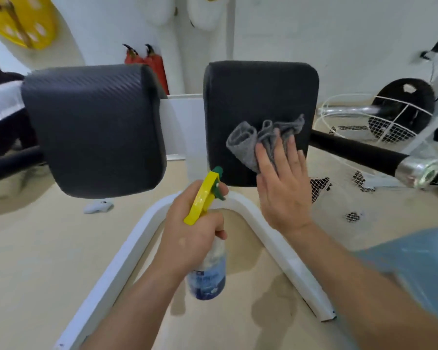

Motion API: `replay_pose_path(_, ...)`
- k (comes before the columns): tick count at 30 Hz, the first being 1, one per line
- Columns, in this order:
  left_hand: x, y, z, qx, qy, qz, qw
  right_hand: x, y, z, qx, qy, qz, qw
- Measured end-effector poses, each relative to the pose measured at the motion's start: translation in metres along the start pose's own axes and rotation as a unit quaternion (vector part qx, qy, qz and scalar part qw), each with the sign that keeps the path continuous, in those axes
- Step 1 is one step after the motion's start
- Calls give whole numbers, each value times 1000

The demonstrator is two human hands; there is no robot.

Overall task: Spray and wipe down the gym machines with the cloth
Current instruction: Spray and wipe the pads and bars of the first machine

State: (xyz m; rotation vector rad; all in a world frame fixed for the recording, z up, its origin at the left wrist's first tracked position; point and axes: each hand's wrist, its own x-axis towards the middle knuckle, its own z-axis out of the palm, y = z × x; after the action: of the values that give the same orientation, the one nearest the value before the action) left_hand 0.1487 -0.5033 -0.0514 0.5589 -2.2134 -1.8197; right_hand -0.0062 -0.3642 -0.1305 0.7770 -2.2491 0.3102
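**Cloth pressed to the right pad, bottle in the other hand**

On my feed, the right hand (283, 193) lies flat on the right pad (258, 97). Its fingers are straight and slightly spread, pressing the bunched grey cloth (240, 142) against the pad's lower half. The left hand (187, 236) has its fingers curled round the neck of the bottle (209, 281), whose yellow sprayer points at that pad's lower left corner. The left pad (94, 127) sits apart, untouched. A white frame (127, 251) runs below both hands.

Pads (94, 127) black w/ fine weave pattern; cloth (261, 140) grey; bottle (209, 274) clear, blue label, yellow/green head; frame (127, 248) white; floor (36, 248) beige.
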Motion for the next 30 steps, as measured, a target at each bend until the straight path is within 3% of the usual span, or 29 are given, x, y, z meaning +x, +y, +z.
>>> replay_pose_path(3, -7, -5, -10, -24, 9, 1, 1000, -23, 3, 11, -44, 7, -86, 995)
replay_pose_path(6, -12, -8, -21, -47, 16, -4, 999, 17, 9, -5, -53, 1, -151, 987)
replay_pose_path(12, -12, -13, -27, -35, 34, -30, 998, 93, -24, -33, -25, -17, -93, 995)
replay_pose_path(18, -9, -19, -24, -39, 50, -34, 997, 105, -53, -25, 16, 48, -80, 996)
replay_pose_path(21, -9, -22, -20, -42, 59, -26, 997, 71, -53, -7, 13, 47, -216, 975)
replay_pose_path(25, -16, -23, -21, -37, 60, -17, 997, 9, -24, 15, -101, -61, -408, 905)
replay_pose_path(28, -19, -24, -27, -52, 70, -32, 996, 10, -2, -1, -171, -111, -485, 850)
replay_pose_path(30, -21, -24, -30, -52, 77, -25, 995, 26, -8, -16, -129, -77, -506, 849)
